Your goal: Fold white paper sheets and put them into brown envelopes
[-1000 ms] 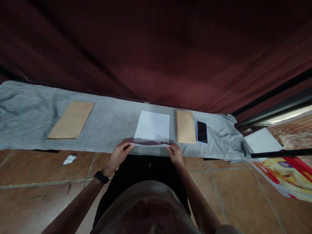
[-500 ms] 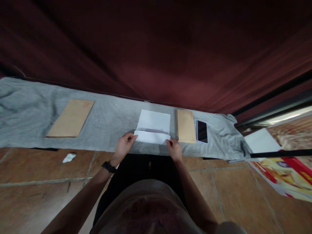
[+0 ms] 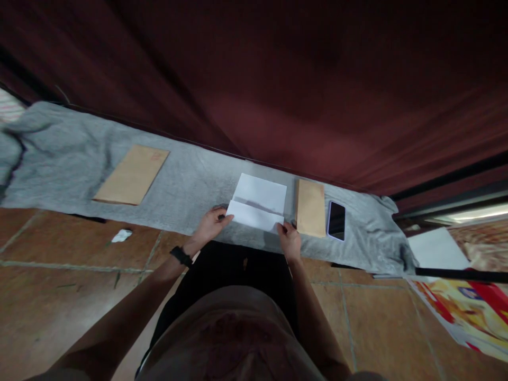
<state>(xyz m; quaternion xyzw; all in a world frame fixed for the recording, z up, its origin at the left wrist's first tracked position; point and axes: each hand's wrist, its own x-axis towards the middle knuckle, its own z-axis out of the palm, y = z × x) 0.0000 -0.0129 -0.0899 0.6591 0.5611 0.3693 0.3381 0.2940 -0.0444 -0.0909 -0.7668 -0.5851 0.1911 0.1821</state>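
A white paper sheet [image 3: 261, 193] lies on a grey cloth [image 3: 190, 180] spread on the floor. Its near part is folded up over the rest. My left hand [image 3: 210, 225] pinches the fold's left corner, a black watch on that wrist. At the fold's right corner my right hand [image 3: 289, 241] grips the paper. A brown envelope [image 3: 310, 214] lies just right of the sheet, close to my right hand.
A dark phone [image 3: 336, 220] lies right of the envelope. Another brown envelope [image 3: 133, 174] sits far left on the cloth. A dark red curtain [image 3: 278, 79] hangs behind. A paper scrap [image 3: 121, 235] lies on the tiles; white paper [image 3: 436, 248] and a colourful print [image 3: 472, 312] are at right.
The sheet's near edge, lifted a second ago, has been folded over onto the paper and pressed lower. Both hands moved forward with it. The view shifted slightly.
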